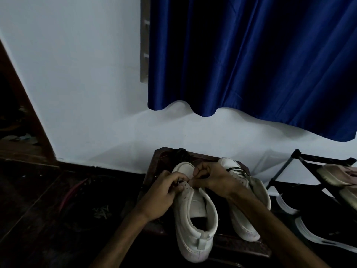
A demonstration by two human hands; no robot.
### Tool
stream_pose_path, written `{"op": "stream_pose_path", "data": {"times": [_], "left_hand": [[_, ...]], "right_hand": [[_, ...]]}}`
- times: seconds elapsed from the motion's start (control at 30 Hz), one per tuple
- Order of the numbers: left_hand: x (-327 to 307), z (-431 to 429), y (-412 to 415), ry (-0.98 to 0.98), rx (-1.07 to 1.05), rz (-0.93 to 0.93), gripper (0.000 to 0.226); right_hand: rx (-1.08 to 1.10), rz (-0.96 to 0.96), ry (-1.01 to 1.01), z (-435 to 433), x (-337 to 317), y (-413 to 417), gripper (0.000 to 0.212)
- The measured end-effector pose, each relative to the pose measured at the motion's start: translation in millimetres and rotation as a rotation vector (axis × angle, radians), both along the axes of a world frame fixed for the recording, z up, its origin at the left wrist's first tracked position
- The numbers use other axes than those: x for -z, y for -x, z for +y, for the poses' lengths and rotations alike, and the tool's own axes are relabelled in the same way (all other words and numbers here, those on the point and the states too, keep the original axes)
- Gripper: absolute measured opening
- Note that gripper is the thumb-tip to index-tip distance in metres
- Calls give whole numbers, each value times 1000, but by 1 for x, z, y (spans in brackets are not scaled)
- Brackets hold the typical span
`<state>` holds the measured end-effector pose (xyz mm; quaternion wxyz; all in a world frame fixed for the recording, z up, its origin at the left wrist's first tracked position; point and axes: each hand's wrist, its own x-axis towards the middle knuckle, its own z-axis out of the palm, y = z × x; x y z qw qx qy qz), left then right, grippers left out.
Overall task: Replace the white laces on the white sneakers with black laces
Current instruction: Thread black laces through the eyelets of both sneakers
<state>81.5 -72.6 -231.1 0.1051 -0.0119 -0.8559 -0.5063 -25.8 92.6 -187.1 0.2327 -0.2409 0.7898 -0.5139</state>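
L hand: your left hand (164, 192) sits on the near-left side of the eyelet row, fingers curled, pinching the black lace (179, 181) right at the holes.
R hand: your right hand (212, 178) comes in from the other side, thumb & fingers curled tight, pinching a thin bit of the same lace over the tongue. The tip is tiny, hard to make out.
Hands together: knuckles nearly meet above the front of the shoe; both forearms reach in from the bottom edge.
Shoe in work: left sneaker (195, 225), white, heel toward you, toe toward the wall, upright. Eyelets nearest you show bare; tongue & dark opening in plain view.
Other shoe: right sneaker (243, 221) just beside it, same way round, partly under your R forearm, w/ a second black lace (236, 169) crossing its front.
Support: both stand on a dark wooden stool (162, 157) close to the wall (77, 93).
Back edge: a dark bundle (182, 152) at the stool's far rim; can't tell what it is.
Right side: black shoe rack (286, 167) w/ a beige shoe (336, 175) up top & dark shoes w/ white soles (309, 229) lower down.
Above: blue curtain (251, 55) hangs over the wall, hem well above the shoes.
Light: dim, floor almost black.
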Motion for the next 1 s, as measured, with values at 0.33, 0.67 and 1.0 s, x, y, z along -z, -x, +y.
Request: {"op": "stream_pose_path", "data": {"times": [0.33,0.67,1.0], "left_hand": [[9,0,1,-130,-33,49,20],[8,1,-3,-231,-94,98,21],[9,14,-6,-91,-295,257,9]], "right_hand": [[-64,-123,13,-6,-8,-2,31],[-26,-118,-7,-14,-5,-2,32],[-54,-37,-125,-10,-32,-18,16]]}}
